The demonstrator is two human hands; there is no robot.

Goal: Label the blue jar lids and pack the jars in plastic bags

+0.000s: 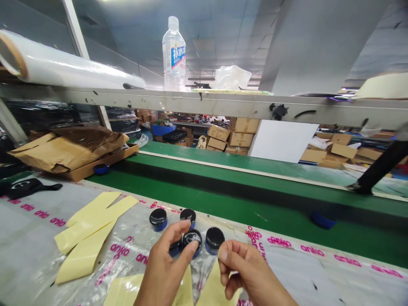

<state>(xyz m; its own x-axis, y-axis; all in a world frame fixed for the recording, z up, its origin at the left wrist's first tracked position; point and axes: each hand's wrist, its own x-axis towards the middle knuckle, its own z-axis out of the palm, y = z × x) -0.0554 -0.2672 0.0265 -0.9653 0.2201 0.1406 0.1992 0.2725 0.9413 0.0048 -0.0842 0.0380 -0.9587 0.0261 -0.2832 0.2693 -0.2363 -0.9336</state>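
My left hand (170, 259) has its thumb and forefinger curved around a small round blue jar with a glossy black top (193, 237). Just to its right, my right hand (240, 267) has thumb and forefinger pinched together; whatever is between them is too small to make out. Close beyond the right fingertips stands another black-topped jar (214, 239). Two more sit farther back, a left jar (158, 218) and a rear jar (188, 216). One jar is partly hidden behind my left fingers. Yellow paper strips (212, 287) lie beneath my hands.
More yellow strips (87, 238) spread over the plastic-covered table (287, 272) at left. Beyond runs a green conveyor belt (223, 195) carrying a blurred blue round item (323, 220). A cardboard tray with brown paper (73, 148) stands back left. Overhead, a shelf beam (216, 104) supports a bottle (174, 55).
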